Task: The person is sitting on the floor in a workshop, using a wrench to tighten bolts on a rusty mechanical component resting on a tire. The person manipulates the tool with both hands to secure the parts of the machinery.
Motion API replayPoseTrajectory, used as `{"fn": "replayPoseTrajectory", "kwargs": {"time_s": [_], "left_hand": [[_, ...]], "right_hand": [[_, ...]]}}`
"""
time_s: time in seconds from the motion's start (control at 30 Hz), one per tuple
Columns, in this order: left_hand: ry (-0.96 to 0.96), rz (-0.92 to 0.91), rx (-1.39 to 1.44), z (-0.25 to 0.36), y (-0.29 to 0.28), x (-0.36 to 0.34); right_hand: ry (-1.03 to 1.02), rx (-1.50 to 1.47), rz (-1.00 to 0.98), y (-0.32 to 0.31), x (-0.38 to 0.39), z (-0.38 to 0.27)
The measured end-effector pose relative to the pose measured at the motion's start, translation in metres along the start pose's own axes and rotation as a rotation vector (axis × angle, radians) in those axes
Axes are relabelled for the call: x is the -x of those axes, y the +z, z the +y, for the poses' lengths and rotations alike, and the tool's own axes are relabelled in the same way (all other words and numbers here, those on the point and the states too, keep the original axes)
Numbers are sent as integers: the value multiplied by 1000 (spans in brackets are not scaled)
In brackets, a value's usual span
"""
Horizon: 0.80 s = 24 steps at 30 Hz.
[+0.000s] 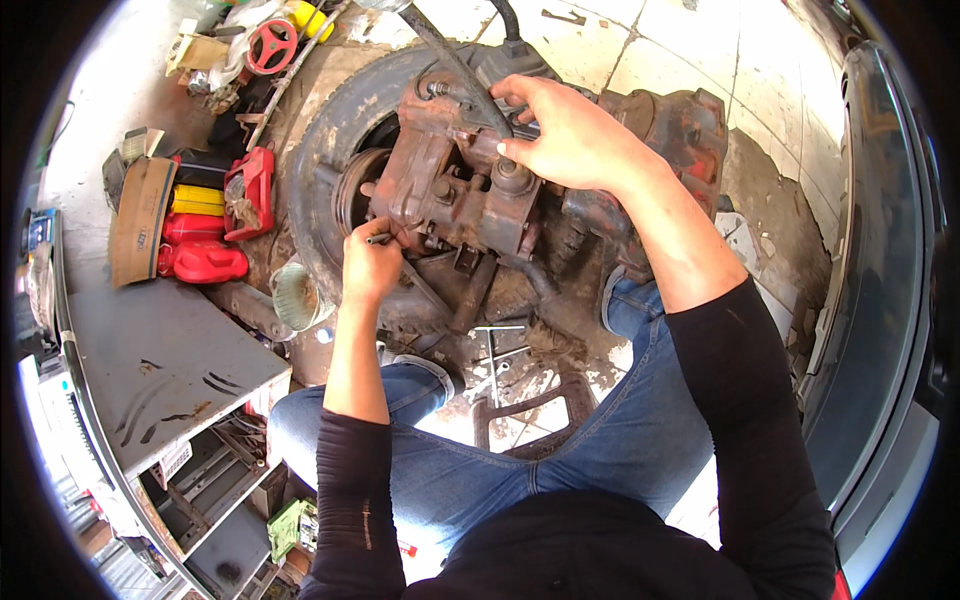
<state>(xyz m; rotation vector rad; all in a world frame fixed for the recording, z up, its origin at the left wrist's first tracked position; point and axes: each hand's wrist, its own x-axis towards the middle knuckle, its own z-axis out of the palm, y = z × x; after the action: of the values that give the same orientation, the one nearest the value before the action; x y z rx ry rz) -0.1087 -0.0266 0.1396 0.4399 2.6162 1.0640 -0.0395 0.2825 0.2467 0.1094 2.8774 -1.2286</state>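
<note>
A rusty, grease-stained engine assembly (410,185) lies over a large black tire (315,170) in front of me. My left hand (372,262) is closed on a small dark rod-like tool (380,239) at the assembly's lower left, beside a round pulley-like part. My right hand (565,135) reaches over the top of the assembly, fingers bent and apart, fingertips and thumb touching near a long dark bar (454,61) that slants down from the upper edge. A round fitting (512,176) sits just below my right thumb.
Red and yellow containers (205,260) and cardboard (138,225) lie at left, above a grey metal cabinet (170,360). A glass jar (298,298) stands beside the tire. A T-handle wrench (491,355) and metal frame (535,410) lie between my legs. A dark vehicle panel (870,280) borders the right.
</note>
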Motion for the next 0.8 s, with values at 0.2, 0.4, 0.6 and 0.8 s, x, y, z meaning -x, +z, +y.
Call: {"fn": "replayPoseTrajectory", "kwargs": {"time_s": [0.2,0.4,0.6,0.8], "left_hand": [[14,45,-27,-8,1,4],[-272,-194,-15,-35,-8,5],[-87,-21,24,-42,47,18],[-2,6,132,-62,54,13]], "right_hand": [[-8,14,21,3,-1,2],[7,11,-4,-2,2,-2],[-5,22,54,3,2,-2],[-29,-3,13,-3,1,-1]]}}
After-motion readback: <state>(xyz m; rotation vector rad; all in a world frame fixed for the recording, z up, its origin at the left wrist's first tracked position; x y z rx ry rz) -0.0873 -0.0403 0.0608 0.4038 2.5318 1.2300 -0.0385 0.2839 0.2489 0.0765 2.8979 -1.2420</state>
